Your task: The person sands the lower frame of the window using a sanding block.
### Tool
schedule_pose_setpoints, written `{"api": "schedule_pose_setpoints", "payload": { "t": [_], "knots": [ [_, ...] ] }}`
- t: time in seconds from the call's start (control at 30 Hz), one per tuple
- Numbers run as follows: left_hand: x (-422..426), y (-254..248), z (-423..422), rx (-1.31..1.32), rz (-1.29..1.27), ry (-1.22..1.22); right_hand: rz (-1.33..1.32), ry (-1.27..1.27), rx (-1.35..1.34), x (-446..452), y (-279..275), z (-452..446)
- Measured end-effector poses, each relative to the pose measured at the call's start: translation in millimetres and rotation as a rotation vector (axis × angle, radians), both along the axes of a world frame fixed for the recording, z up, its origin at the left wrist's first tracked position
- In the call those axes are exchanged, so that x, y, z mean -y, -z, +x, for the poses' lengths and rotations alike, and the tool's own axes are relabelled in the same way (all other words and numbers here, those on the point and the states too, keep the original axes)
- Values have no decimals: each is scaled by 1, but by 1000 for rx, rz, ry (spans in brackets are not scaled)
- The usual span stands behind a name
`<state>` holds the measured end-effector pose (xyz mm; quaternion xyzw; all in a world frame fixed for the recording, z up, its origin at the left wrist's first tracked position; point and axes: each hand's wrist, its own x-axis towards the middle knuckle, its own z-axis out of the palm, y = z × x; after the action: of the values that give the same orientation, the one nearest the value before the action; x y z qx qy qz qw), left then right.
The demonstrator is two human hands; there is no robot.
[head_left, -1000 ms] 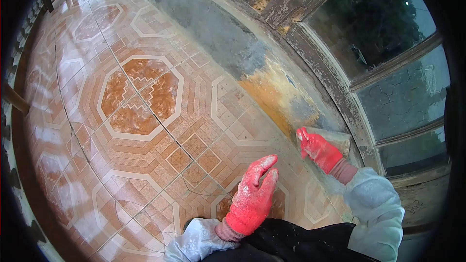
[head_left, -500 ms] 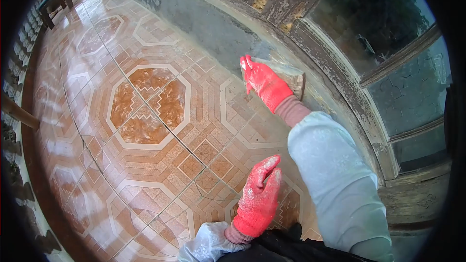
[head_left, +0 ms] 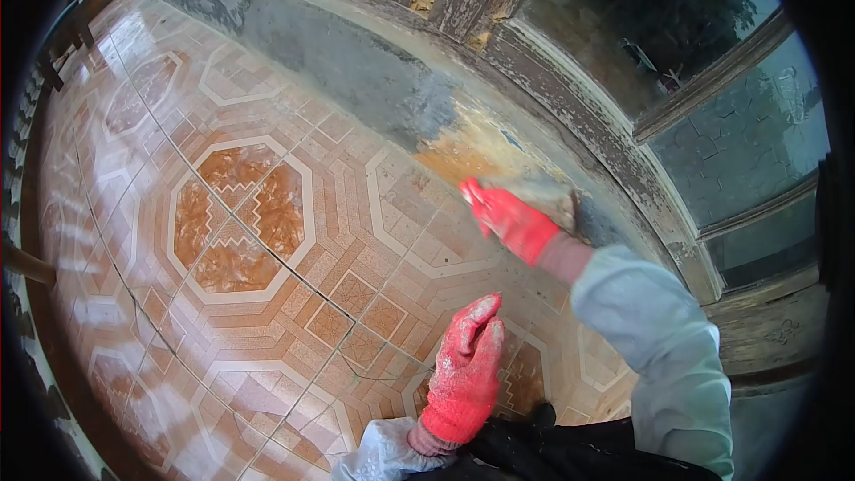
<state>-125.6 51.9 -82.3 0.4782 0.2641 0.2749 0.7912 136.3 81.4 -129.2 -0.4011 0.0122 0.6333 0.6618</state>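
Note:
Red-gloved, my right hand (head_left: 517, 219) is closed on the near edge of a flat, pale, smeared board (head_left: 550, 199), blurred by motion. The board lies against the low grey wall base (head_left: 356, 62), beside a yellow and white patch (head_left: 468, 147). What kind of tool the board is, I cannot tell. My left hand (head_left: 465, 365), in a red glove with white residue, hangs over the tiled floor (head_left: 334, 254) near my body. Its fingers are slightly curled with a gap by the thumb, and nothing is in it.
A weathered wooden frame (head_left: 570, 116) with glass panes (head_left: 655, 27) rises above the wall base. At the far left a wooden post (head_left: 28, 264) and a balustrade border the tiles. A dark shoe tip (head_left: 541, 414) shows near my body.
My right hand with the board first swept up and left along the wall base, then came back down, uncovering the yellow patch again. My left hand stayed nearly in place.

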Motion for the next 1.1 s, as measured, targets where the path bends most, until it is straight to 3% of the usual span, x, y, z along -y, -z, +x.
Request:
{"api": "schedule_pose_setpoints", "payload": {
  "t": [0.03,0.07,0.1,0.13,0.33,0.37,0.43,0.53,0.57,0.7,0.9,1.0,1.1],
  "knots": [
    [-1,1,-1,-8,0,-17,172,266,-761,-49,13,5],
    [-3,2,-1,-17,3,-34,192,358,-1257,-98,25,10],
    [-4,2,0,-25,15,-33,247,531,-1574,-152,21,1],
    [-5,3,1,-39,-46,-53,255,527,-1588,-153,13,-2],
    [-2,7,9,-29,-105,-32,10,-174,489,-87,-32,-4],
    [0,8,10,-17,-107,-15,-1,-191,602,-48,-31,1],
    [5,13,11,-7,-97,16,-4,-98,443,63,-20,7],
    [7,12,12,0,-84,45,-336,-230,672,181,-14,23],
    [8,10,13,-3,-86,49,-339,-215,676,181,-13,23],
    [14,10,19,26,-101,32,-23,-28,195,135,-7,23],
    [6,2,10,-43,-153,-4,223,141,-336,-68,0,20],
    [-3,-5,5,-43,-209,-155,218,147,-322,-94,-6,17],
    [-1,-6,8,25,-244,-210,172,78,-105,-35,-13,23]
  ]
}}
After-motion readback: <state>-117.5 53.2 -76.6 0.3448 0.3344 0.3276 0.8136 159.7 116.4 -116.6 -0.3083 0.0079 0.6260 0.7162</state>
